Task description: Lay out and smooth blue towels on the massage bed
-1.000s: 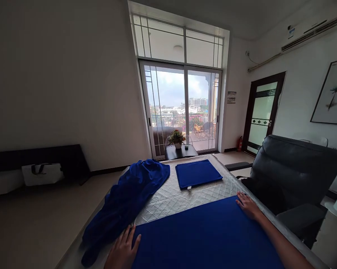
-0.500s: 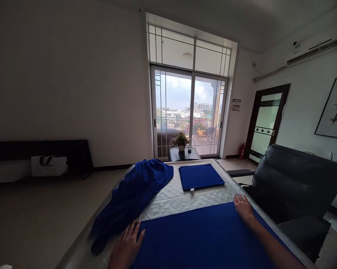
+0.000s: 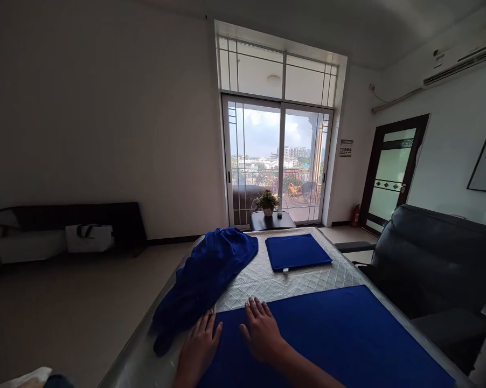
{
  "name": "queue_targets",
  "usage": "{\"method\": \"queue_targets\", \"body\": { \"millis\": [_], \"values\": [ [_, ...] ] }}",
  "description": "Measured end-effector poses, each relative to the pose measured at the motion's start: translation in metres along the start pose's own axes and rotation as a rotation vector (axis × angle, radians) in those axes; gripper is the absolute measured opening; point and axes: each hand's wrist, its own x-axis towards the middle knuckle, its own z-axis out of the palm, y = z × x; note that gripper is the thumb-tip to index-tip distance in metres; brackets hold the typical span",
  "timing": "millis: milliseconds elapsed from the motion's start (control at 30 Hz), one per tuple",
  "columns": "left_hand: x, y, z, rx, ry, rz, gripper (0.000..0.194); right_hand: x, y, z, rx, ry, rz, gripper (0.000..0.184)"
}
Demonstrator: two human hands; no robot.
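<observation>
A large blue cloth (image 3: pixel 340 334) lies spread flat on the near part of a table with a quilted grey cover (image 3: pixel 267 277). My left hand (image 3: pixel 198 347) rests open on the cloth's near left corner, fingers stretched forward. My right hand (image 3: pixel 263 331) lies flat and open on the cloth just beside it, fingers spread. A crumpled heap of blue cloth (image 3: pixel 205 277) lies on the table's left side, close to my left hand. A neatly folded blue cloth (image 3: pixel 297 251) sits at the far end.
A dark leather chair (image 3: pixel 437 269) stands against the table's right side. A small dark side table with a potted plant (image 3: pixel 267 202) stands before the sliding glass door (image 3: pixel 277 161). A white bag (image 3: pixel 89 238) leans by a dark bench at the left wall.
My right hand has moved from the cloth's far right corner across to the left, beside my left hand. The view has shifted a little to the left.
</observation>
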Motion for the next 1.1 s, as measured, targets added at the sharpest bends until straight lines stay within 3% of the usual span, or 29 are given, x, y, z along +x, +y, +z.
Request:
{"method": "queue_targets", "body": {
  "millis": [100, 233, 700, 867, 1100],
  "values": [
    [-0.001, 0.003, -0.006, 0.0, -0.047, 0.043, 0.053, 0.005, -0.015, 0.016, 0.049, -0.039, 0.017, 0.071],
    [-0.005, 0.011, -0.013, 0.019, -0.067, 0.046, 0.054, 0.001, -0.016, 0.027, 0.056, -0.084, 0.062, 0.075],
    [-0.006, 0.023, -0.022, 0.146, -0.127, -0.006, 0.061, 0.0, -0.012, 0.022, 0.041, -0.12, 0.066, 0.078],
    [-0.006, 0.024, -0.023, 0.128, -0.11, -0.005, 0.06, -0.002, 0.006, 0.01, 0.02, -0.149, 0.115, 0.08],
    [-0.005, 0.023, -0.021, 0.114, -0.127, -0.023, 0.062, -0.015, 0.053, -0.016, -0.056, -0.163, 0.216, 0.08]
  ]
}}
